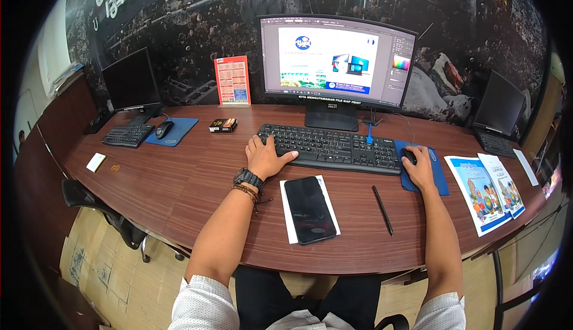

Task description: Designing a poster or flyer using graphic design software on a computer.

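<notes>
My left hand rests on the left end of a black keyboard, fingers spread over its keys and the thumb stretched along the front edge. At the keyboard's other end, my right hand is curled over a black mouse on a blue mouse pad. A lit curved monitor stands behind the keyboard, its screen filled by a design program with a page layout. Between my forearms lie a dark-screened phone on white paper and a slim black pen.
Printed booklets lie right of the mouse pad. Further left are a small dark box, a red-framed card stand, and a second keyboard before a dark monitor. A black chair stands by the desk's left edge.
</notes>
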### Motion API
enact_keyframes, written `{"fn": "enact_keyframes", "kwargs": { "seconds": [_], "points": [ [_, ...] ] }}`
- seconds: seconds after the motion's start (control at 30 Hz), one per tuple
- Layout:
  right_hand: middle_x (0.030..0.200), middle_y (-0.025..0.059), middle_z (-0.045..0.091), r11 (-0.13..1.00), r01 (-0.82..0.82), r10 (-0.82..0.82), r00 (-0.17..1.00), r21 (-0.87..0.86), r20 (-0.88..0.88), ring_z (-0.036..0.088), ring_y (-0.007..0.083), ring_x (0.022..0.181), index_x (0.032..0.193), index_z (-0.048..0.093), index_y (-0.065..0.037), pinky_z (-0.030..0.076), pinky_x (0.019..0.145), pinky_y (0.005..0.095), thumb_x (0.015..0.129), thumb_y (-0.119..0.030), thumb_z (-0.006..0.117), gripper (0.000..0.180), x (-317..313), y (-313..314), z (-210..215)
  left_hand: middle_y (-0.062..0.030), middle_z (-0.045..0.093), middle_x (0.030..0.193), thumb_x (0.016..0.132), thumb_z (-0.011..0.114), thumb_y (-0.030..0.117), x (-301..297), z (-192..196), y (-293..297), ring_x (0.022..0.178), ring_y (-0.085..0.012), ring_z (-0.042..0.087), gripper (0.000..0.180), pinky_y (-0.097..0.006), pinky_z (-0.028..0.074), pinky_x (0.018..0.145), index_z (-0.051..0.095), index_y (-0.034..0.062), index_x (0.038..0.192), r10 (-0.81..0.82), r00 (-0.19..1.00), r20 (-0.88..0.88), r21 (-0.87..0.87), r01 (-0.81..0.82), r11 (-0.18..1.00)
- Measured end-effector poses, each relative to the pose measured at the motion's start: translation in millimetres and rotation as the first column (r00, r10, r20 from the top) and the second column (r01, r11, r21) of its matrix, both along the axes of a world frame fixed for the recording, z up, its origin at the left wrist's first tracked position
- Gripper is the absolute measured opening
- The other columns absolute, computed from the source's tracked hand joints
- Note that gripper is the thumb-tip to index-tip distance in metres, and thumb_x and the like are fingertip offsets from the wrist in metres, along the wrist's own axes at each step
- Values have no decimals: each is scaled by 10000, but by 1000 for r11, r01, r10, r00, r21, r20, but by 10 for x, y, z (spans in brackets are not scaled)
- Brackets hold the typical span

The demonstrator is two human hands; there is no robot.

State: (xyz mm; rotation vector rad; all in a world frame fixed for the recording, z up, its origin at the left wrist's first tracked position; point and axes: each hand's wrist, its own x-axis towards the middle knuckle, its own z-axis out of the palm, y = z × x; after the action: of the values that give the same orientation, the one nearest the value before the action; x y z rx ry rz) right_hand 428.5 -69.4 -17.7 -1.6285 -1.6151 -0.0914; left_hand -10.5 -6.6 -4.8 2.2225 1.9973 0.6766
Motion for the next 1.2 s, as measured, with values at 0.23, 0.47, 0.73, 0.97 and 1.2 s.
{"fn": "enact_keyframes", "kwargs": {
  "seconds": [0.23,0.47,0.73,0.97,1.2],
  "points": [
    [1201,178,541,1000,-6,6,1000,-2,-12,555,367,1129,1166,652,-48,460,971,420,827,-185,691,367,12,6,-7,-395,295,1445,776,615,748,5,8,7,1389,-509,235,1042,-554,170,1147,422,-42,1426,-1,1000,-6,-17,1,1000],
    [1208,177,536,1000,7,-7,1000,-12,-6,557,371,1126,1156,651,-46,460,974,419,829,-191,692,361,-2,4,-3,-390,300,1446,776,613,750,8,1,4,1390,-504,235,1039,-553,167,1148,423,-38,1426,6,1000,-5,-13,-7,1000],
    [1225,172,532,1000,12,-12,1000,-16,2,557,364,1135,1170,647,-55,458,978,419,825,-202,695,378,13,14,-11,-385,309,1441,774,621,743,9,-10,15,1382,-501,250,1034,-549,171,1147,426,-36,1425,10,1000,-10,0,-10,1000],
    [1188,168,533,999,36,-36,999,-2,8,559,361,1118,1128,645,-43,460,963,418,804,-189,682,357,11,0,-8,-392,282,1457,781,616,739,26,5,10,1397,-504,222,1029,-552,163,1150,419,-36,1429,8,1000,1,-17,-8,1000],
    [1157,167,535,998,47,-47,999,31,0,561,364,1095,1087,646,-40,460,947,423,781,-166,667,332,-9,3,-7,-392,229,1489,804,664,623,76,-56,33,1412,-505,180,922,-558,144,1154,415,0,1436,91,994,68,45,-94,995]
  ]
}}
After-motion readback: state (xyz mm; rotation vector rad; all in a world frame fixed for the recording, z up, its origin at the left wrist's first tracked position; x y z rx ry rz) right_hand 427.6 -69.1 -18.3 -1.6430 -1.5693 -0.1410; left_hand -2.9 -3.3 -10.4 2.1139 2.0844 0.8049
